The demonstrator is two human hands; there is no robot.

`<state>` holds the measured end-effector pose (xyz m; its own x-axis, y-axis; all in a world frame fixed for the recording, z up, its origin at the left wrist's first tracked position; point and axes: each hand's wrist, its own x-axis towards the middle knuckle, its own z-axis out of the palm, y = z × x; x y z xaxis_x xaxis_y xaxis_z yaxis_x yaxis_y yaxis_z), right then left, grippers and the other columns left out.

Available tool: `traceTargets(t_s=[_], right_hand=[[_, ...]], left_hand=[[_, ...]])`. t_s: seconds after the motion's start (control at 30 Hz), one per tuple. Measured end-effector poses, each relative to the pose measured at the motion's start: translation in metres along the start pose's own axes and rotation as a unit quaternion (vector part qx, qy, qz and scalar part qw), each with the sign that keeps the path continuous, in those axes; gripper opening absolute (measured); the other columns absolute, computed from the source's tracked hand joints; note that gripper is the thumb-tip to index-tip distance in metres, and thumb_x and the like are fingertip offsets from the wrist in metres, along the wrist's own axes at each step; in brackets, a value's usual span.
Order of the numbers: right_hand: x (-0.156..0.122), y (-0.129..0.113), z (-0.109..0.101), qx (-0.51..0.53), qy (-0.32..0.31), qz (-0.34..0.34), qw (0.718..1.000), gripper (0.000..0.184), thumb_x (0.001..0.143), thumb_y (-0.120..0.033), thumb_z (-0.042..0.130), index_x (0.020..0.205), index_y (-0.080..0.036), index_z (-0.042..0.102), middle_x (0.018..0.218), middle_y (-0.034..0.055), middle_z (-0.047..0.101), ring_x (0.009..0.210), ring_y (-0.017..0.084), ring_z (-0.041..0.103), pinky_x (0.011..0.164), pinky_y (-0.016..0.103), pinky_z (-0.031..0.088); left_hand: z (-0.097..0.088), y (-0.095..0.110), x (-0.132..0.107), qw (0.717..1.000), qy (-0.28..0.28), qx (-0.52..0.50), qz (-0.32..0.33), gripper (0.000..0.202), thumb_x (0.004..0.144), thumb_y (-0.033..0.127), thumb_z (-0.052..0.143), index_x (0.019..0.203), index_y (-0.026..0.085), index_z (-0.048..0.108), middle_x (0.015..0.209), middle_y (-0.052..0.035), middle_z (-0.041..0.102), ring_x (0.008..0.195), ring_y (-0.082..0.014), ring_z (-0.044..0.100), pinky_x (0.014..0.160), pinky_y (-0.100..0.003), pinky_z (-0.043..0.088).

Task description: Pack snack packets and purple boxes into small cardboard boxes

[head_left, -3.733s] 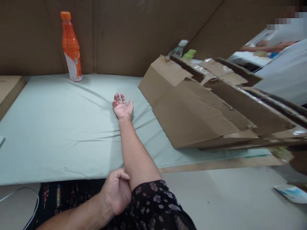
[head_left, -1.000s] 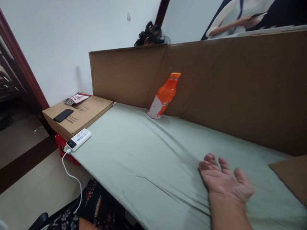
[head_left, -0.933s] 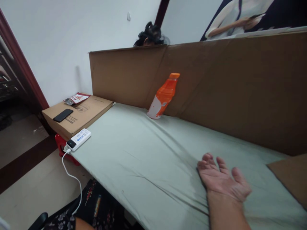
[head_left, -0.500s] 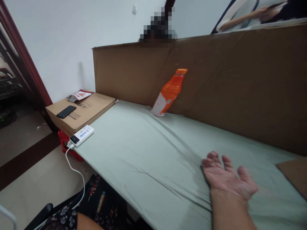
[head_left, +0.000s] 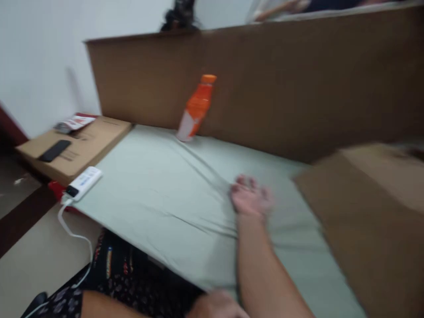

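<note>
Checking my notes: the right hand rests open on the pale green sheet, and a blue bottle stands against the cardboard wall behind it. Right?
Not quite. The head view shows the bottle is orange, not blue. The rest holds: the right hand rests open on the pale green sheet, and the bottle stands against the cardboard wall behind it.

The green sheet (head_left: 149, 190) lies open to the bottle (head_left: 196, 108); box (head_left: 371, 212) blocks the right, cardboard wall (head_left: 281, 88) behind.

The right hand (head_left: 250, 199) is laid on the pale green cloth sheet (head_left: 149, 185); the orange plastic bottle (head_left: 196, 108) is set behind it, the brown cardboard box (head_left: 364, 216) to its right.
</note>
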<state>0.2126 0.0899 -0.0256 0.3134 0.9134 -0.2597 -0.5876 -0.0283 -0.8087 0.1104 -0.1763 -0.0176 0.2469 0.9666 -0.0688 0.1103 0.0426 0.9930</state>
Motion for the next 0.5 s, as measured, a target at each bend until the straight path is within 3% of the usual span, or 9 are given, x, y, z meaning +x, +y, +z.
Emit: traceTargets(t_s=[0.07,0.17,0.23,0.3,0.37,0.43,0.5], right_hand=[[0.008,-0.003,-0.002,0.038,-0.004,0.004,0.999,0.029,0.095,-0.031,0.03,0.079,-0.024,0.053,0.098,0.01,0.069,0.103,0.024,0.068,0.075,0.043,0.055],[0.033,-0.001,-0.011,0.094,-0.022,0.003,0.995,0.031,0.099,-0.028,0.029,0.088,-0.021,0.057,0.098,0.0084,0.07,0.1,0.019,0.068,0.074,0.037,0.058],[0.046,0.002,-0.019,0.135,-0.043,0.009,0.99,0.031,0.101,-0.029,0.03,0.093,-0.02,0.058,0.102,0.0085,0.071,0.101,0.018,0.068,0.074,0.035,0.059],[0.051,0.006,-0.024,0.177,-0.066,0.022,0.982,0.03,0.102,-0.031,0.031,0.097,-0.02,0.058,0.106,0.0083,0.071,0.104,0.017,0.068,0.074,0.034,0.059],[0.054,0.009,-0.027,0.215,-0.085,0.037,0.972,0.029,0.103,-0.033,0.032,0.099,-0.021,0.058,0.109,0.0081,0.071,0.105,0.017,0.067,0.074,0.033,0.06],[0.057,0.011,-0.03,0.243,-0.099,0.052,0.964,0.029,0.103,-0.035,0.033,0.102,-0.021,0.059,0.111,0.0082,0.07,0.107,0.017,0.067,0.073,0.032,0.06],[0.061,0.012,-0.031,0.258,-0.107,0.062,0.958,0.028,0.103,-0.035,0.035,0.104,-0.021,0.059,0.114,0.0087,0.07,0.108,0.017,0.067,0.074,0.032,0.06]], left_hand=[[-0.001,0.002,-0.002,1.0,-0.017,-0.008,0.006,0.042,0.081,0.004,0.065,0.121,0.014,0.063,0.119,-0.0103,0.063,0.11,-0.0245,0.061,0.102,-0.044,0.05],[0.002,0.002,-0.002,0.998,-0.05,-0.022,0.002,0.063,0.071,-0.001,0.053,0.132,0.011,0.055,0.123,-0.0131,0.058,0.109,-0.0236,0.058,0.099,-0.04,0.05],[0.003,0.002,-0.01,0.997,-0.069,-0.024,-0.004,0.057,0.072,0.002,0.051,0.128,0.011,0.057,0.109,-0.01,0.062,0.096,-0.021,0.06,0.088,-0.036,0.053],[0.002,0.003,-0.02,0.997,-0.077,-0.019,-0.009,0.041,0.074,0.005,0.05,0.112,0.013,0.064,0.092,-0.0052,0.064,0.083,-0.0189,0.061,0.079,-0.033,0.053],[0.001,0.002,-0.026,0.998,-0.07,-0.007,-0.009,0.031,0.074,0.007,0.049,0.099,0.015,0.065,0.086,-0.0042,0.064,0.079,-0.0185,0.061,0.075,-0.032,0.053],[0.0,0.0,-0.021,0.999,-0.049,0.004,-0.004,0.04,0.072,0.006,0.048,0.106,0.014,0.065,0.101,-0.0084,0.067,0.093,-0.0215,0.064,0.084,-0.035,0.054],[0.001,-0.003,-0.008,0.999,-0.032,0.01,0.01,0.06,0.069,0.006,0.048,0.128,0.012,0.059,0.129,-0.0139,0.062,0.118,-0.0258,0.06,0.104,-0.042,0.049]])
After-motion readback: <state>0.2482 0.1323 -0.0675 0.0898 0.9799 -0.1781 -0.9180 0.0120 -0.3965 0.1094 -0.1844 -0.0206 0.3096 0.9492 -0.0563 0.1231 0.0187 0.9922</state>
